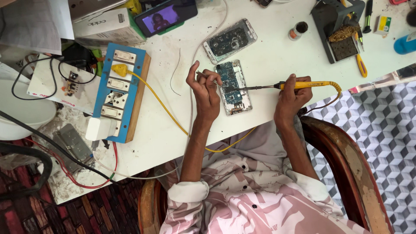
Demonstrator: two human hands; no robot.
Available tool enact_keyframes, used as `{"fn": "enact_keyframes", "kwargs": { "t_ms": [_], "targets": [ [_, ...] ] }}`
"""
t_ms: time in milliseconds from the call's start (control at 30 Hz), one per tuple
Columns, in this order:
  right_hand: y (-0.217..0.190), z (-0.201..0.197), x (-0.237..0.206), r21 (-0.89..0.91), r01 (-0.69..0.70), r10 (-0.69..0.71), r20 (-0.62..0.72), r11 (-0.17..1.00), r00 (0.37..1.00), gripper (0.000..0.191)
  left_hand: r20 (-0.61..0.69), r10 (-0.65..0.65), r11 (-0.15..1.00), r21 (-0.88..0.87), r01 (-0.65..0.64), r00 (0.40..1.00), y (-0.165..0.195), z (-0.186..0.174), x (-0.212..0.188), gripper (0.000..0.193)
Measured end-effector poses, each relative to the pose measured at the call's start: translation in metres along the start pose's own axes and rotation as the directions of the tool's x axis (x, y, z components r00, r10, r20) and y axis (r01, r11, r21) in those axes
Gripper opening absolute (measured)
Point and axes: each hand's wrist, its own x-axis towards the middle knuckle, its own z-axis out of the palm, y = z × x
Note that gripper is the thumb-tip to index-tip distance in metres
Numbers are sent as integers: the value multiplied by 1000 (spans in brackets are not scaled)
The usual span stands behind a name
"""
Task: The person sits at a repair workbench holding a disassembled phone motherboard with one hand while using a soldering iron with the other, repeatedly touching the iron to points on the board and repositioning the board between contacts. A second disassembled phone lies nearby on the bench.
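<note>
Though already stripped of its back cover and laid bare to the blue circuit board, not yet closed up again: the opened phone [234, 89], flat on the white surface [268, 56], just at 3 o'clock of the left hand [206, 93] and at 9 o'clock of the right hand [291, 97]. Right hand wrapped tight round the yellow grip of the soldering iron [299, 86], tip brought level onto the upper part of the board, apparently touching. Left hand pinched narrow, thumb and fingers closed on a thin metal piece [203, 74], either solder wire or a fine probe, too slender to tell which, its end pointing toward the board's top left corner. Judged from this: opening done, iron plugged in through the yellow plug [119, 69] on the blue switch board [119, 93] at 9 o'clock, soldering in hand; cooling, checking and refitting of the cover left to do. No loose back cover to be made out for certain. At 12 o'clock of the phone, a second opened phone [230, 40], untouched and well apart from both hands. At 1 o'clock, a small round tin [299, 30]; farther toward 2 o'clock, the iron stand [340, 32] with its sponge, vacant. At 11 o'clock, a propped phone [165, 17] with a lit screen.
</note>
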Motion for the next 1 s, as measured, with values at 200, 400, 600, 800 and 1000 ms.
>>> {"fn": "enact_keyframes", "kwargs": {
  "t_ms": [200,400,600,800,1000],
  "targets": [
    [0,1,1,10,1,-1,8,1000,1000,25,13,124,992,-24,-124,992,-6,1,-3,38],
    [0,-1,1,-31,5,-5,1,1000,1000,26,44,161,983,84,-164,986,-8,4,-9,39],
    [-2,-2,-1,-45,-16,16,-16,999,1000,25,18,130,991,12,-130,991,-6,3,-11,43],
    [-4,1,-1,-26,-14,14,-8,1000,1000,25,13,111,994,10,-111,994,-6,1,-9,39],
    [-6,3,-3,-30,-33,33,-23,999,999,24,28,140,989,40,-141,990,-8,0,-10,34]
  ]
}}
